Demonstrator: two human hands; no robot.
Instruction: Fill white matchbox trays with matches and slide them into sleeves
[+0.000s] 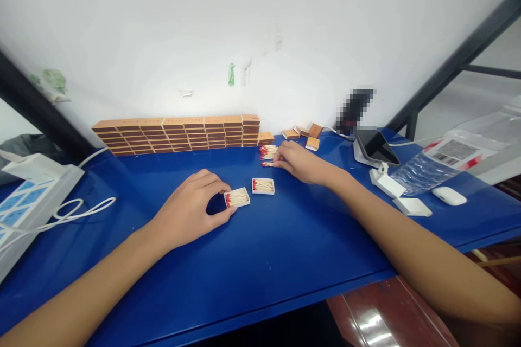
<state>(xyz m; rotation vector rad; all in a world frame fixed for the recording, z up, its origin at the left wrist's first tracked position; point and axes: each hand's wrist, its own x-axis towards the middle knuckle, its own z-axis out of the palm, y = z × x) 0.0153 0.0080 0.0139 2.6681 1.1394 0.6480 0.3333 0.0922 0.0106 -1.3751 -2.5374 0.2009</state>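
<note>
left hand [189, 207]: grip holding tray [243, 205] | right hand [299, 160]: narrow grip at matches [267, 152], hold unclear, table [285, 260] back edge | light pinch seems best

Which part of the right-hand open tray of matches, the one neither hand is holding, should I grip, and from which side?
Probably pinch the near and far long walls of the right-hand tray, coming from the right. It lies flat and open-topped, so gripping walls should spare the matches; the other tray and left hand crowd its left.
</note>
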